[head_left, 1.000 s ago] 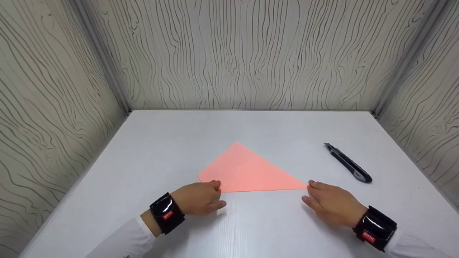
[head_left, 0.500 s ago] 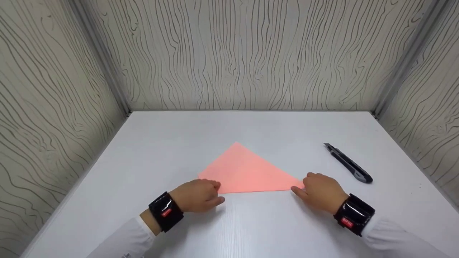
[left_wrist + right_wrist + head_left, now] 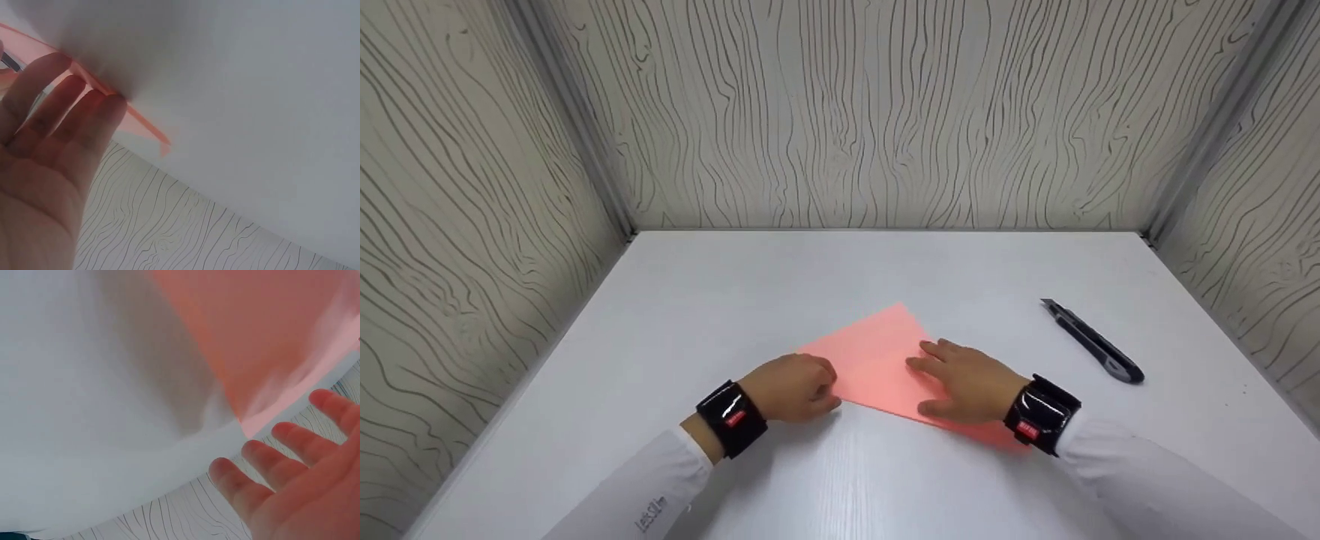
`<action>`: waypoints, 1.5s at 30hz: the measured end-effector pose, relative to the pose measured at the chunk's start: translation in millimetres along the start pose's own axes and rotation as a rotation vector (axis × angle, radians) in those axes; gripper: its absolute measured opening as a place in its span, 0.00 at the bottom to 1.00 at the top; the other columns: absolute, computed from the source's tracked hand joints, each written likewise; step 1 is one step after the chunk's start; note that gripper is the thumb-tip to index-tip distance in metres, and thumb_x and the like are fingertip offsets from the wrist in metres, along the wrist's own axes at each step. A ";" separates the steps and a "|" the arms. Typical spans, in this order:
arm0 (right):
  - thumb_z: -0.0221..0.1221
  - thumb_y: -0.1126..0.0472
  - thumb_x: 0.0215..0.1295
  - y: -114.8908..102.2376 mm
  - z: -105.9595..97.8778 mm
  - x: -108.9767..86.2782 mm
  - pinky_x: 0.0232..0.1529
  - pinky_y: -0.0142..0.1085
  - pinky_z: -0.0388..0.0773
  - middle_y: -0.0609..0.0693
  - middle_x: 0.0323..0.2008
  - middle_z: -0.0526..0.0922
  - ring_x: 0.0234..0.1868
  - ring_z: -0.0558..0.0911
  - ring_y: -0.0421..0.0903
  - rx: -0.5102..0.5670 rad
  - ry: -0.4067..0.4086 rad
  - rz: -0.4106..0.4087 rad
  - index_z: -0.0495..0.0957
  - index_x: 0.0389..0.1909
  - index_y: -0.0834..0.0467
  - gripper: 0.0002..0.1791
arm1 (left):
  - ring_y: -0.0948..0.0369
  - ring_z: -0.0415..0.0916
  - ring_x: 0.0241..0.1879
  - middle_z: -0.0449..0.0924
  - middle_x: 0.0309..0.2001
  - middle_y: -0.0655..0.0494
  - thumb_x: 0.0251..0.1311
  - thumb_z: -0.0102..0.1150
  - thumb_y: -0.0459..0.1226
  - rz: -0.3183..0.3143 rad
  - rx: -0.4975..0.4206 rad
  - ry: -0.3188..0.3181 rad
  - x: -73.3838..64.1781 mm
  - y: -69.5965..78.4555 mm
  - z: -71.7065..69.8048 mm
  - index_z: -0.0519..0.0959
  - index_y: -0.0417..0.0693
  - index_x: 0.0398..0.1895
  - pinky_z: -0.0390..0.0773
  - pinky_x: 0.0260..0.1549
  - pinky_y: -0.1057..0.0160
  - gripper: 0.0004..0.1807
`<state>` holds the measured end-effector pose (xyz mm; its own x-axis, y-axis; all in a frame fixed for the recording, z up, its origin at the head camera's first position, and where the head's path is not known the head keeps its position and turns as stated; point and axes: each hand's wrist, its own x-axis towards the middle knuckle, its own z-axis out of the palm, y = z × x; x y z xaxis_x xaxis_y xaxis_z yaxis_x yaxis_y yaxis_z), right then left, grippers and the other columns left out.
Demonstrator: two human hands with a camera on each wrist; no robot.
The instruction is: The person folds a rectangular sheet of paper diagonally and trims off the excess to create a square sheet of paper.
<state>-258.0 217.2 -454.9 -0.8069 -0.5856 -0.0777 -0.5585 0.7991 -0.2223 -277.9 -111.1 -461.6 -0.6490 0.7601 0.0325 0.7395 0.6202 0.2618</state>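
A salmon-pink folded sheet of paper lies slanted on the white table, its right corner toward me. At the paper's left end, my left hand holds the near edge with curled fingers. The left wrist view shows its bent fingertips against the paper's edge; the thumb is not seen there. My right hand rests over the right half of the paper with fingers spread, hiding part of it. In the right wrist view, those fingers look extended beside a corner of the paper.
A black and grey utility knife lies to the right of the paper, blade tip showing and pointing to the back left. Wood-grain panels stand behind and on both sides of the white table.
The paper has turned, its far corner moving right and its right corner coming toward me. My right hand has moved left from that corner onto the paper, fingers spreading. The left hand shifted slightly right.
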 end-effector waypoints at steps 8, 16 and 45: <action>0.63 0.38 0.77 1.1 7.6 8.4 0.80 0.63 0.62 0.71 0.81 0.63 0.82 0.63 0.73 0.002 -0.081 -0.053 0.68 0.82 0.57 0.42 | 0.62 0.70 0.32 0.76 0.31 0.56 0.73 0.67 0.39 -0.055 -0.009 0.048 8.8 -4.9 1.7 0.77 0.47 0.25 0.74 0.39 0.64 0.16; 0.63 0.37 0.77 5.0 13.7 9.2 0.77 0.64 0.68 0.72 0.80 0.65 0.80 0.65 0.74 -0.006 -0.043 -0.041 0.69 0.81 0.58 0.42 | 0.47 0.81 0.46 0.83 0.45 0.40 0.74 0.65 0.42 -0.324 0.013 0.140 13.9 2.8 2.8 0.81 0.30 0.55 0.86 0.52 0.47 0.21; 0.62 0.36 0.77 1.9 16.1 4.0 0.77 0.66 0.67 0.72 0.80 0.65 0.80 0.65 0.75 0.011 -0.015 -0.020 0.69 0.81 0.59 0.42 | 0.55 0.69 0.28 0.77 0.32 0.48 0.66 0.63 0.34 -0.666 -0.299 0.068 70.7 -36.5 0.5 0.82 0.36 0.36 0.70 0.28 0.61 0.07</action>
<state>-259.1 214.2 -471.3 -0.7924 -0.6036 -0.0878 -0.5724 0.7856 -0.2348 -350.7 -79.8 -469.3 -0.9606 0.2211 -0.1682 0.1104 0.8595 0.4990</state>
